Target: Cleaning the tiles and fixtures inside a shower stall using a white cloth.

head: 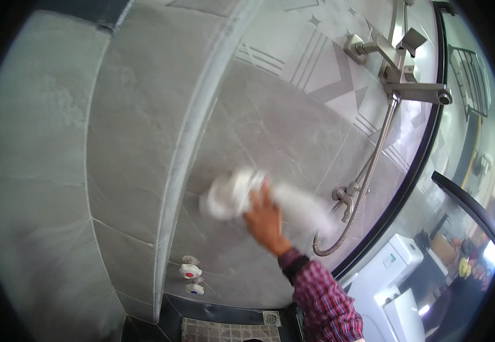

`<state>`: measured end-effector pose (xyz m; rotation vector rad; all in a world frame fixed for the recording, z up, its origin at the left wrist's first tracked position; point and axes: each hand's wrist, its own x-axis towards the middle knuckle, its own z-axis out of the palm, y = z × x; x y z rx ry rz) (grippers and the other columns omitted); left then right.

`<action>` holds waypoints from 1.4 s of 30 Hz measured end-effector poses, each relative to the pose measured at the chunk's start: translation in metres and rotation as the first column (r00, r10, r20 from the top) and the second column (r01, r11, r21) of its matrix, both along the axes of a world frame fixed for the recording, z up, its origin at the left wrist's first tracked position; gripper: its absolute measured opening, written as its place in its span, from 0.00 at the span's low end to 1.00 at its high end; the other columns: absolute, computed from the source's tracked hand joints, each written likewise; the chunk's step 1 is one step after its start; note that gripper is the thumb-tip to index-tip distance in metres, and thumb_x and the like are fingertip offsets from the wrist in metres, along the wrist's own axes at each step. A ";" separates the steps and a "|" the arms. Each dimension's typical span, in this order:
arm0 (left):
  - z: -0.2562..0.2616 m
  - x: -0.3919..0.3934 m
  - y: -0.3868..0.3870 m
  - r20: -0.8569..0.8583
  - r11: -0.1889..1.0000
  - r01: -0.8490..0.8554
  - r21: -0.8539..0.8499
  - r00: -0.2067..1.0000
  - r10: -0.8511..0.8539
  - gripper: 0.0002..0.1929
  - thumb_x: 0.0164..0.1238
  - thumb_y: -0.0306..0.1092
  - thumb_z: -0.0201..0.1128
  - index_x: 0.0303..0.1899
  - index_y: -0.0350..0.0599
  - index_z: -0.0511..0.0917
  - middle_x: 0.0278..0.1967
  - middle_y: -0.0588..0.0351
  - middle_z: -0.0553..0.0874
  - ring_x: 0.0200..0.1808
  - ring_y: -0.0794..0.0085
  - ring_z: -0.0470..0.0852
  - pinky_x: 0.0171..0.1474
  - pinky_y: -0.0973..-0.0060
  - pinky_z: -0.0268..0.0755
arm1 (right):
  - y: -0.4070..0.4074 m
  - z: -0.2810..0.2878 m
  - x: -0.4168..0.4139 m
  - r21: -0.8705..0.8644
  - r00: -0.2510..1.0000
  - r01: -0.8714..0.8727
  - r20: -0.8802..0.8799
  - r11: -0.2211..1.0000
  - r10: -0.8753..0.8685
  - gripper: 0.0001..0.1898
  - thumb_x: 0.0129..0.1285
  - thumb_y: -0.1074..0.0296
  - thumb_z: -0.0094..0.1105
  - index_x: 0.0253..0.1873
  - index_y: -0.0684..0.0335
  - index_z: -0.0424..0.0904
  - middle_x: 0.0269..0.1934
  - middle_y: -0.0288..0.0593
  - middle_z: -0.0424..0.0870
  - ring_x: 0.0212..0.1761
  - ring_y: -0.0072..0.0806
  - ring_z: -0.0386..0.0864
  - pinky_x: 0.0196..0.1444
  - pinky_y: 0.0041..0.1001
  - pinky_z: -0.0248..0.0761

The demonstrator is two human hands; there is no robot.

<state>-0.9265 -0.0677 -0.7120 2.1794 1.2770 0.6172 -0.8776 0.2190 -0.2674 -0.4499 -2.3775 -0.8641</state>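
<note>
My right hand (266, 218), in a red plaid sleeve (326, 299), is raised in front of the grey tiled wall (251, 128). It grips a white cloth (228, 192), which is blurred and spreads to both sides of the fingers. Whether the cloth touches the tiles I cannot tell. To the right of the hand hang a metal shower hose (378, 158) and a small wall tap (346, 201). Two white valve knobs (191, 270) stick out from the wall below left. My left hand is out of view.
A shower mixer (418, 92) juts out at upper right. Beside it runs a black-framed glass panel (423, 149), with a white toilet (384, 273) beyond. Pale vertical trim (187, 141) lines the wall corner. On the floor are a mat (226, 331) and a drain grate (271, 318).
</note>
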 end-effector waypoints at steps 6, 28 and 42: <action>0.045 0.001 0.000 -0.114 0.953 0.047 -0.298 0.990 -0.084 0.10 0.55 0.35 0.52 0.35 0.51 0.80 0.28 0.55 0.81 0.25 0.61 0.78 0.27 0.59 0.68 | -0.010 0.018 0.011 -0.294 0.923 -0.385 -0.126 0.875 0.363 0.22 0.53 0.66 0.55 0.56 0.56 0.71 0.66 0.53 0.56 0.68 0.58 0.50 0.66 0.50 0.47; 0.074 0.000 0.020 -0.382 0.792 0.190 -0.580 0.796 -0.470 0.24 0.65 0.47 0.49 0.62 0.53 0.63 0.55 0.48 0.72 0.59 0.60 0.68 0.55 0.36 0.51 | -0.022 0.174 -0.113 0.514 0.833 -0.194 -0.364 0.836 0.417 0.09 0.58 0.63 0.53 0.38 0.62 0.76 0.61 0.54 0.63 0.66 0.55 0.53 0.59 0.61 0.45; 0.181 -0.002 -0.016 -0.486 0.879 -0.014 -0.476 0.837 -0.250 0.25 0.65 0.43 0.52 0.63 0.54 0.61 0.44 0.48 0.77 0.47 0.55 0.77 0.52 0.38 0.55 | -0.017 -0.212 0.003 -0.417 0.976 -0.104 0.133 0.903 0.173 0.26 0.63 0.65 0.45 0.66 0.55 0.56 0.70 0.35 0.47 0.71 0.37 0.46 0.68 0.35 0.47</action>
